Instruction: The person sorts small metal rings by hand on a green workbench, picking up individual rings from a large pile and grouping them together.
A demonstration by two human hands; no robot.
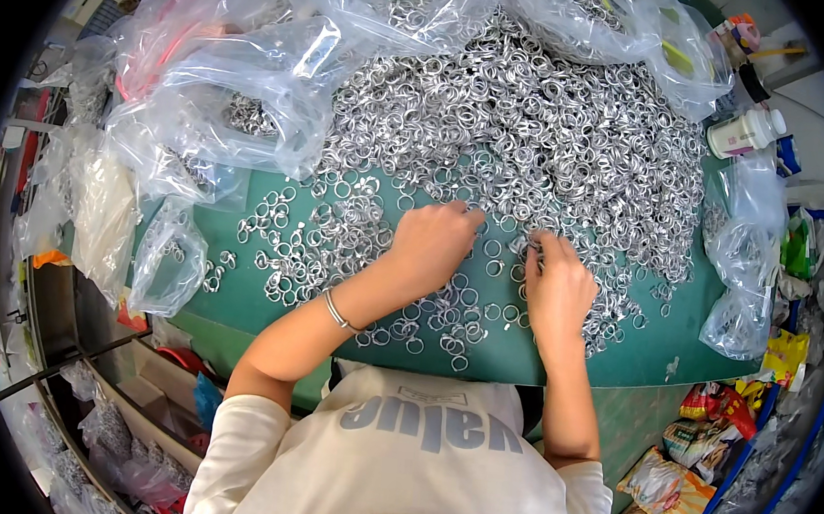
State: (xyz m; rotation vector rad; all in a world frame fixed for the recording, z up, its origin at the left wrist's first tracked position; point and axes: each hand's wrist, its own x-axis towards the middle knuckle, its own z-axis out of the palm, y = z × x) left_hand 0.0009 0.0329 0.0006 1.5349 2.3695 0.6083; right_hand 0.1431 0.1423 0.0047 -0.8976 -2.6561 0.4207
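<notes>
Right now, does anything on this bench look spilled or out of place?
Nothing looks damaged. The metal rings lie in a loose heap across the green mat, spreading under the clear plastic bags. A white bottle lies tipped at the right edge.

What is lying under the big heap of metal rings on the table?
A green mat shows around the heap of metal rings and between loose rings near both hands. Under the dense middle, the surface is covered and cannot be seen.

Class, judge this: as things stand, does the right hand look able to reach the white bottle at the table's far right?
Probably yes: the right hand rests on the rings, and only rings lie between it and the white bottle.
</notes>
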